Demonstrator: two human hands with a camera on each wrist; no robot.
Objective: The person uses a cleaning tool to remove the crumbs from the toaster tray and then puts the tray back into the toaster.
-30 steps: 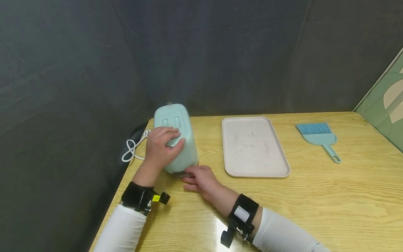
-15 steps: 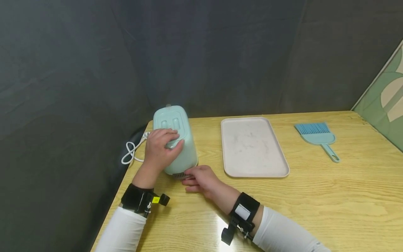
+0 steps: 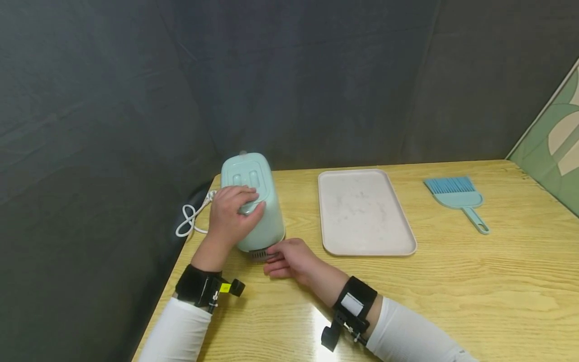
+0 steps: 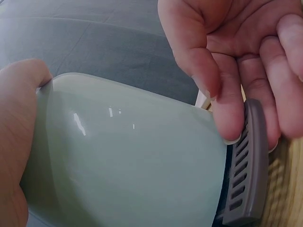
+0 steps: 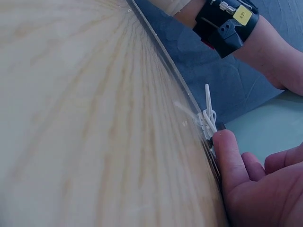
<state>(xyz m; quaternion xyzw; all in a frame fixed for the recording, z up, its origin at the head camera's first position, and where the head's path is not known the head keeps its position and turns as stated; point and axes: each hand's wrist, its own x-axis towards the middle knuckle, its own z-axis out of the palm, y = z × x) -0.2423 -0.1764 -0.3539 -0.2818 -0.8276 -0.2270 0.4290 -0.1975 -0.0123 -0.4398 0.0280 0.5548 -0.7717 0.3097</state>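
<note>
A mint-green toaster [image 3: 268, 226] with a lid on top stands near the table's left edge. My left hand [image 3: 231, 213] rests across that lid, its thumb lying towards the right side. At the toaster's near end, a grey slotted crumb tray [image 3: 259, 255] sticks out from the base. My right hand [image 3: 291, 259] pinches the tray's right end. The left wrist view shows fingers above and below the tray [image 4: 246, 175]; the toaster's pale wall [image 4: 137, 156] fills much of that view. In the right wrist view, the right hand [image 5: 260, 189] hides the tray.
A white cord with a plug [image 3: 192, 216] lies left of the toaster at the table edge. To the right are a pale rectangular tray [image 3: 366, 216] and a blue hand brush [image 3: 457, 196]. A dark curtain [image 3: 307, 85] hangs behind the wooden table [image 3: 452, 281].
The crumb tray shows slightly more beyond the toaster's near end, and my right hand has shifted a little towards me with it. My left hand stays on the lid.
</note>
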